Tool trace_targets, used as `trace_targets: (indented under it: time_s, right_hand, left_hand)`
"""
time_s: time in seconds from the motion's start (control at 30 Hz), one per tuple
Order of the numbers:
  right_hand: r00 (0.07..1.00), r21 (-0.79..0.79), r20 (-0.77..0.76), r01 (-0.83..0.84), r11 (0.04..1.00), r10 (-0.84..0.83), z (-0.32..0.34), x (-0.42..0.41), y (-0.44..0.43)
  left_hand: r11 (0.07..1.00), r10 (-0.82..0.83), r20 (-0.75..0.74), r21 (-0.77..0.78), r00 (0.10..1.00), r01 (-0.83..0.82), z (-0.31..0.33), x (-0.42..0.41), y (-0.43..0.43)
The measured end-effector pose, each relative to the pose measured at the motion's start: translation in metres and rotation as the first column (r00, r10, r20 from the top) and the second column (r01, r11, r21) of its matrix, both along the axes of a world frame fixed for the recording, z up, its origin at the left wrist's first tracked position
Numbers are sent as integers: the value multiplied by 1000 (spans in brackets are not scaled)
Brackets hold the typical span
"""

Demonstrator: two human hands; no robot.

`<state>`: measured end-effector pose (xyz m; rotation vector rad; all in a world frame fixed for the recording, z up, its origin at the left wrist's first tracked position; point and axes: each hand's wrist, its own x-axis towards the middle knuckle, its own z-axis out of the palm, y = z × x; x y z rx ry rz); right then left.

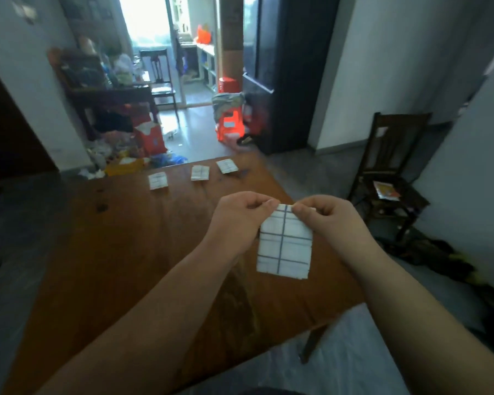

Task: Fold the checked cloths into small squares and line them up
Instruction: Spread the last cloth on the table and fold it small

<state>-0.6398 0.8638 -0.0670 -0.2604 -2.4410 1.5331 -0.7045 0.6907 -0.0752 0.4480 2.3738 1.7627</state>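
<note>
A white cloth with dark checked lines point(284, 246) hangs folded above the right part of the wooden table point(120, 252). My left hand point(237, 220) pinches its top left corner and my right hand point(328, 218) pinches its top right corner. Three folded checked squares lie in a row near the table's far edge: one on the left point(158, 180), one in the middle point(200, 172) and one on the right point(226, 166).
A dark wooden chair point(391, 178) with a packet on its seat stands to the right of the table. Beyond the table's far edge are clutter on the floor, orange stools point(228, 124) and a dark cabinet point(285, 72).
</note>
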Motion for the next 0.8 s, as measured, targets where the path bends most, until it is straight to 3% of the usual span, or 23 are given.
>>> trace_targets:
  time_s: [0.2,0.27,0.33,0.43,0.63,0.8]
  right_hand:
    - [977,-33,-56,204,978,-206,16,84,120]
    - [960,-62,-67,266,962,-270,23,111,155]
    - [946,-104,-44,317,943,-323,29,136,187]
    - [923,-150,-11,379,913,-385,35,172,230]
    - [884,-125,21,466,876,-467,34,209,284]
    - [841,-95,26,540,836,-540,23,202,317]
  left_hand:
    - [985,-171,-68,21,983,172,22,54,129]
    - [950,-307,61,87,950,301,28,71,164]
    - [884,-464,210,160,860,438,32,86,196]
    - [786,-618,277,191,735,588,27,100,238]
    - [744,-665,246,144,705,652,22,124,311]
    - [778,-624,135,25,769,627,13,117,356]
